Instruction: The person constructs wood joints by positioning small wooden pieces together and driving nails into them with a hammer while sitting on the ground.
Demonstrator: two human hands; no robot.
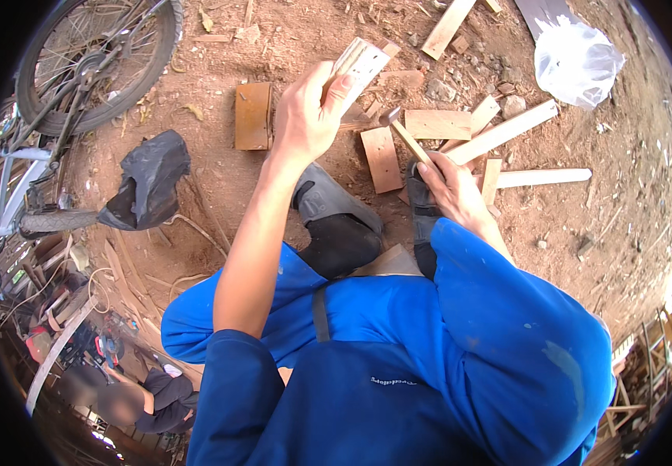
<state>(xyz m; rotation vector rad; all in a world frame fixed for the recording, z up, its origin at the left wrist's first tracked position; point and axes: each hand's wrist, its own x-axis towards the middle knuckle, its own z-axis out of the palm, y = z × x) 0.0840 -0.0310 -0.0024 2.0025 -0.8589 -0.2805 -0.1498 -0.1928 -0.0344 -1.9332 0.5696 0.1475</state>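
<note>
My left hand (pixel 305 116) is raised in front of me, its fingers closed around a pale wooden block (pixel 365 64) with small dark marks on its face. Lower and to the right, my right hand (pixel 456 190) grips a hammer (pixel 410 143) by its wooden handle. The hammer's head points away from me, up and to the left, apart from the block. Beneath it lie a short flat board (pixel 382 161) and another board piece (pixel 438 124). A brown wooden block (pixel 254 116) rests on the dirt left of my left hand.
Long pale wood strips (pixel 515 130) lie right of the hammer, with a white plastic bag (pixel 578 62) beyond. A bicycle wheel (pixel 95 66) stands far left, near a black plastic bag (pixel 153 175). Another person (pixel 169 400) is at lower left. My grey shoes (pixel 332 198) flank the work spot.
</note>
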